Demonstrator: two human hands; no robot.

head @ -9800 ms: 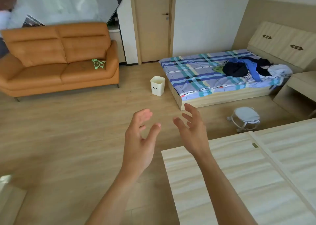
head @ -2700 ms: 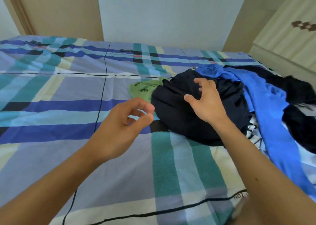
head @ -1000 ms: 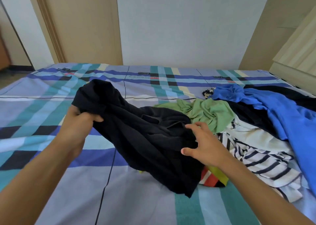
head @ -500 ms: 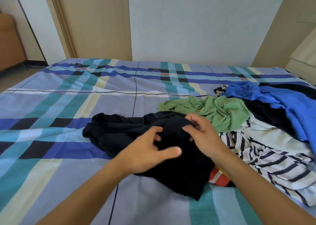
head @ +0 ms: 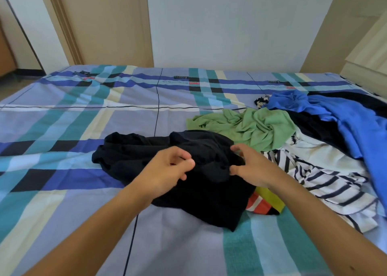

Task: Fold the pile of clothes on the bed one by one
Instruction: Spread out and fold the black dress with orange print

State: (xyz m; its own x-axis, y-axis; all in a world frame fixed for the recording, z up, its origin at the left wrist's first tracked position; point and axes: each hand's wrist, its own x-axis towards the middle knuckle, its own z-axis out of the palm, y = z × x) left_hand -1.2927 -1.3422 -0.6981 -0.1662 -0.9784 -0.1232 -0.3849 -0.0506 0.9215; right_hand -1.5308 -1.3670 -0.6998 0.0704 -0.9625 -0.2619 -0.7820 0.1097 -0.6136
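The black garment (head: 129, 154) lay crumpled on the bed (head: 62, 129) at the person's twelve o'clock. Its three o'clock edge overlapped the pile of clothes (head: 303, 150), so I judged a careless lift might drag the striped top (head: 326, 177) along. The left hand (head: 167, 171) hovered loosely curled, empty as far as I saw. The right hand (head: 251, 166) rested spread on the cloth.

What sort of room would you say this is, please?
Most likely a bedroom in a home: a plaid-covered bed fills the view, loose clothes lie piled on it, and a wooden door stands behind.
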